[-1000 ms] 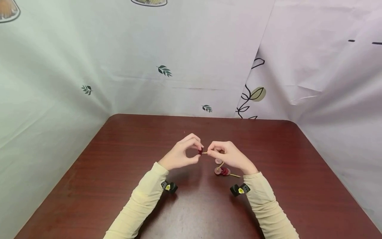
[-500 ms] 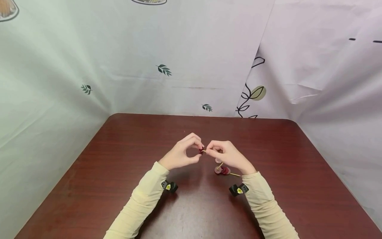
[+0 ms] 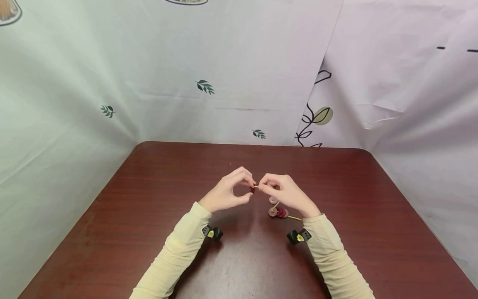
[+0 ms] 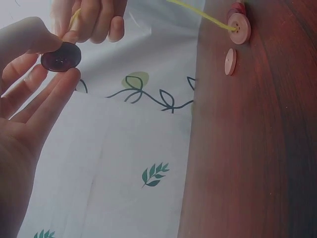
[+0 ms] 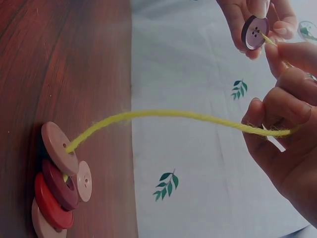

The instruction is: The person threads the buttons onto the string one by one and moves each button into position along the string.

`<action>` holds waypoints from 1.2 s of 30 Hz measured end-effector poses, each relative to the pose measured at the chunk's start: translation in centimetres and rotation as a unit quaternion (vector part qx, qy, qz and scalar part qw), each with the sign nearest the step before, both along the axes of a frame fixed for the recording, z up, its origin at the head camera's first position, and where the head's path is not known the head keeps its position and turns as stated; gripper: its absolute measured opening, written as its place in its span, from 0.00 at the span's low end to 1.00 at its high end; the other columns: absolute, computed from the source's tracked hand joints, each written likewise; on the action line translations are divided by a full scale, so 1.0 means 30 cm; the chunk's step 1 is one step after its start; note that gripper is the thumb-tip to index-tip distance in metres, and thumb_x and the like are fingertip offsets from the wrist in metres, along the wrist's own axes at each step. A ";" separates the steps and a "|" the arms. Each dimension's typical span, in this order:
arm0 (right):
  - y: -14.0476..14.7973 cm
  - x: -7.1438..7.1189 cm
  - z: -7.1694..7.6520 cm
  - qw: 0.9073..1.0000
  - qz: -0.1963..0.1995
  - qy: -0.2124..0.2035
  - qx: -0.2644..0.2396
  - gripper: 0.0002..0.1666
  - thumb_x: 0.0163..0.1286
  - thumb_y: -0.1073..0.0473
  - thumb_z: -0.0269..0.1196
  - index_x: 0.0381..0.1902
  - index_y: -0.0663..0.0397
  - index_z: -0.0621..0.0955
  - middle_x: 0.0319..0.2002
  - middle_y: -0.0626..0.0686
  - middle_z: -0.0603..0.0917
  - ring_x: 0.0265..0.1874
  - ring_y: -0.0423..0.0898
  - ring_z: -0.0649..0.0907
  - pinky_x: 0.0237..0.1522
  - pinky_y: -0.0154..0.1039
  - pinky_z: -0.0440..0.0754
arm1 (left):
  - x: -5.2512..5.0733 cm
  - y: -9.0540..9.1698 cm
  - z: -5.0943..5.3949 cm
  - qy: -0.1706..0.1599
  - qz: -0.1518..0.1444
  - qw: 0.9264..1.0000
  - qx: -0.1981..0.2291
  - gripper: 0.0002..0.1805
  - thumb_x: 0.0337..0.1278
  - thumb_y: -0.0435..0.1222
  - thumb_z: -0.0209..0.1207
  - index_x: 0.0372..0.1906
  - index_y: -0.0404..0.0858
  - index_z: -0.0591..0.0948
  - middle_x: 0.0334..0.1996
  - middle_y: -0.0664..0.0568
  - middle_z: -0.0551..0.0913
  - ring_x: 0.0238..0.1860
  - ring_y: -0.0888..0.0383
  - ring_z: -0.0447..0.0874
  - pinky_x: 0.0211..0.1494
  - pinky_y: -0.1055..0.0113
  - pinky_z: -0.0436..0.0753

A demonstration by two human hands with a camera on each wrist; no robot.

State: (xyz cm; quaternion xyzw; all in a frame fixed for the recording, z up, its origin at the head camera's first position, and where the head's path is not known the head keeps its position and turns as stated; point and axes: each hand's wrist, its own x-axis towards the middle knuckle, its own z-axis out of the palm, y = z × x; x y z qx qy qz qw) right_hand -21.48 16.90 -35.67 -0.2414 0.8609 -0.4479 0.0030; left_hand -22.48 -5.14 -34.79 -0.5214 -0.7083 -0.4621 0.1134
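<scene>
My left hand [image 3: 226, 192] pinches a dark maroon four-hole button [image 5: 255, 33] by its rim, between thumb and fingertips. Facing it, my right hand [image 3: 286, 193] pinches a yellow yarn [image 5: 163, 113] close to its end. In the right wrist view the yarn's tip touches the button's face at the holes; whether it goes through is hidden. From the right hand the yarn arcs down into a pile of threaded buttons [image 5: 60, 191] in pink, red and maroon on the table. Beside that pile lies a loose pale pink button [image 4: 230, 62].
The dark red wooden table [image 3: 179, 166] reaches to a pale curtain [image 3: 239, 74] printed with leaves, which hangs behind it and along both sides. A short yarn tail [image 3: 294, 218] sticks out rightward from the pile, near the right wrist.
My right hand has shifted slightly left and up, its fingertips now a little nearer the maroon button. The left hand stays nearly in place. The button pile on the table has not moved.
</scene>
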 end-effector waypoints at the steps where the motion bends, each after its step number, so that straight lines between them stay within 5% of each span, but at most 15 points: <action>1: 0.000 -0.001 0.000 1.000 0.000 0.000 -0.001 0.05 0.68 0.56 0.63 0.36 0.51 0.82 0.17 0.47 0.72 0.14 0.39 0.75 0.23 0.30 0.71 | 0.000 0.000 0.001 0.002 0.001 1.000 -0.001 0.12 0.44 0.17 0.63 0.35 0.28 0.75 0.37 0.43 0.76 0.41 0.51 0.79 0.52 0.65 0.83; 14: -0.007 0.000 -0.004 1.000 0.011 -0.004 0.008 0.04 0.69 0.57 0.62 0.34 0.49 0.82 0.16 0.47 0.70 0.14 0.49 0.74 0.20 0.30 0.68 | -0.073 0.007 -0.094 0.012 0.011 1.000 -0.002 0.13 0.46 0.22 0.65 0.37 0.34 0.76 0.39 0.46 0.77 0.43 0.56 0.79 0.52 0.69 0.82; 23: -0.008 -0.004 -0.019 1.000 0.013 -0.014 0.007 0.06 0.69 0.54 0.61 0.36 0.49 0.82 0.16 0.46 0.71 0.14 0.37 0.69 0.21 0.31 0.68 | -0.073 0.015 -0.092 0.013 0.000 1.000 -0.006 0.13 0.50 0.24 0.65 0.41 0.36 0.76 0.41 0.49 0.79 0.44 0.58 0.82 0.52 0.69 0.82; 36: -0.016 -0.003 -0.019 0.998 0.017 -0.053 -0.031 0.11 0.74 0.53 0.56 0.38 0.52 0.80 0.17 0.47 0.67 0.16 0.39 0.67 0.20 0.32 0.67 | -0.067 0.022 -0.095 -0.005 0.037 0.999 0.009 0.19 0.50 0.25 0.66 0.48 0.34 0.75 0.43 0.48 0.79 0.45 0.57 0.84 0.52 0.65 0.83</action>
